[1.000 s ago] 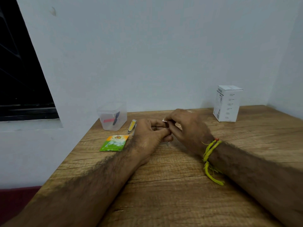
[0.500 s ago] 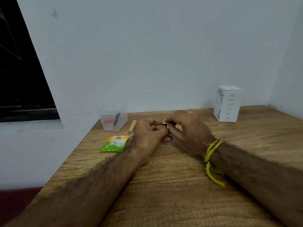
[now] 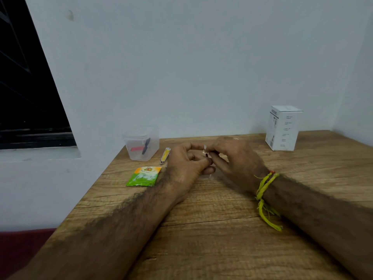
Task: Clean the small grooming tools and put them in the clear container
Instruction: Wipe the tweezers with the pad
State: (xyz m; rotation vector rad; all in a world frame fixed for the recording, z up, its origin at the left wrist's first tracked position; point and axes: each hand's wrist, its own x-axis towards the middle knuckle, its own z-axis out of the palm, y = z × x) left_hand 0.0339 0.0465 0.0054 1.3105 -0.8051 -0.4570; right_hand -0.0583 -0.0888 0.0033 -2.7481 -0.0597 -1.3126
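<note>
Head view: a small tool (image 3: 207,156), seemingly upright, was pinched by the left hand (image 3: 187,164) and wiped with a tissue scrap (image 3: 205,149) pinched by the right hand (image 3: 236,158); the clear container (image 3: 141,143) was nearer the left hand, toward the table's far-left corner

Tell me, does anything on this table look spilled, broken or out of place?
Nothing stands out. The clear container stands upright with two small items inside, the nail clipper and green sachet lie flat beside it, and both hands pinch a small tool with a white scrap.
</note>
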